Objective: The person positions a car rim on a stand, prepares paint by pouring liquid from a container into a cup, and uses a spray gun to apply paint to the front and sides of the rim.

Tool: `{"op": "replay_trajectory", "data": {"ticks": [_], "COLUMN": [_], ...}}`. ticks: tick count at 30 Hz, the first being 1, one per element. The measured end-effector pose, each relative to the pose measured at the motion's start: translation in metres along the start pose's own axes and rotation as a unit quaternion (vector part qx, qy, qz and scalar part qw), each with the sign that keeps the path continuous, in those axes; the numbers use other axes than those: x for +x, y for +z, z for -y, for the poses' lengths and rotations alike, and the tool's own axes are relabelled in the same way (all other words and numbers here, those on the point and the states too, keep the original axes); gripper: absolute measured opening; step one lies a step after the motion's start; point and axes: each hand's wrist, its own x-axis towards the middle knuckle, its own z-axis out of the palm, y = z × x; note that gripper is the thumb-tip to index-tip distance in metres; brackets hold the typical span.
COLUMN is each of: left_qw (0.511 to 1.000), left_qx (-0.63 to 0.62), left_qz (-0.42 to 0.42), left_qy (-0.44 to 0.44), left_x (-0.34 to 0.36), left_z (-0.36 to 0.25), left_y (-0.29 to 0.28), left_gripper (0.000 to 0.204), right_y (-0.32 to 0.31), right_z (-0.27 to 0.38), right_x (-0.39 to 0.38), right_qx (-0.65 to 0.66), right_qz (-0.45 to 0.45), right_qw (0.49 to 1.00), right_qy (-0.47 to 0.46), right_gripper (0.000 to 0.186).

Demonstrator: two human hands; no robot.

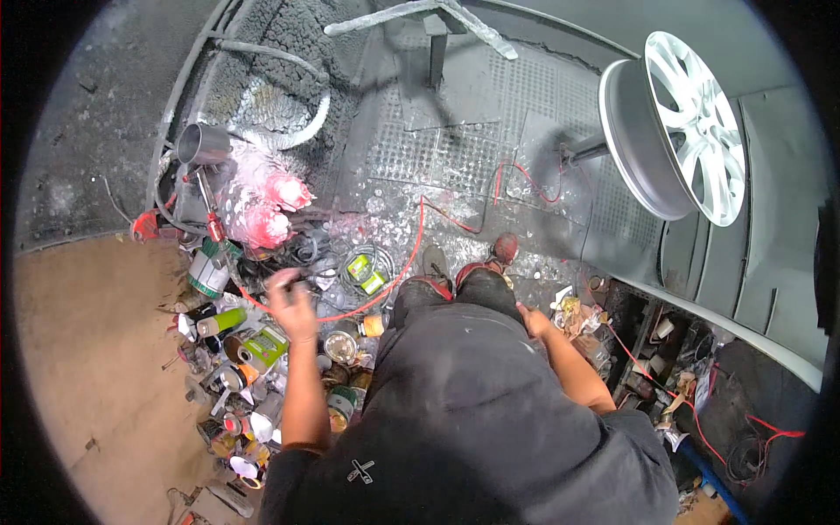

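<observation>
My left hand (289, 302) is held out above a clutter of cans and cables, left of my body. Its fingers are smeared by motion, so I cannot tell what it holds, if anything. Close by it lie an orange-red hose (363, 308) and a green-labelled can (264, 348). My right hand (531, 320) is down beside my right thigh, its fingers mostly hidden by the trouser leg. At the upper right, a silver multi-spoke wheel rim (674, 131) is mounted on a stand arm (588, 147), apart from both hands.
A grey metal cup (203, 144) and a red-handled tool (214, 226) are beside a pink-white dusted heap (254, 194). Cans and scraps crowd the left side. A powder-coated grey bar (411, 12) crosses the top. Paper scraps (577, 317) lie right of my legs.
</observation>
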Motion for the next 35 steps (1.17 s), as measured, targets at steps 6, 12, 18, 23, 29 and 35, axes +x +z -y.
{"op": "replay_trajectory", "data": {"ticks": [6, 12, 18, 23, 29, 35], "left_qw": [0.761, 0.646, 0.595, 0.678, 0.812, 0.894], "left_qx": [-0.167, -0.167, 0.088, 0.096, 0.082, -0.067], "left_qz": [0.604, 0.665, 0.790, 0.717, 0.577, 0.442], "left_qy": [-0.169, -0.334, -0.120, 0.131, 0.036, -0.035], "left_x": [-0.069, -0.069, -0.058, 0.013, 0.105, 0.156], "left_z": [-0.018, 0.006, 0.002, -0.071, -0.246, -0.241], "left_y": [0.108, 0.142, 0.226, 0.329, 0.479, 0.676], "left_gripper": [0.043, 0.054, 0.049, 0.033, 0.035, 0.060], "right_y": [-0.014, -0.037, -0.075, -0.142, -0.302, -0.483], "right_z": [0.000, 0.014, -0.055, -0.080, -0.110, -0.081], "right_x": [-0.036, -0.111, -0.071, -0.030, 0.039, 0.073], "right_qx": [0.115, -0.018, 0.105, 0.398, 0.553, 0.657], "right_qz": [0.179, 0.099, -0.019, -0.179, -0.255, -0.203], "right_qw": [0.972, 0.995, 0.990, 0.879, 0.766, 0.657], "right_qy": [0.098, 0.016, -0.096, -0.191, -0.209, -0.309], "right_gripper": [0.113, 0.097, 0.060, 0.076, 0.098, 0.116]}}
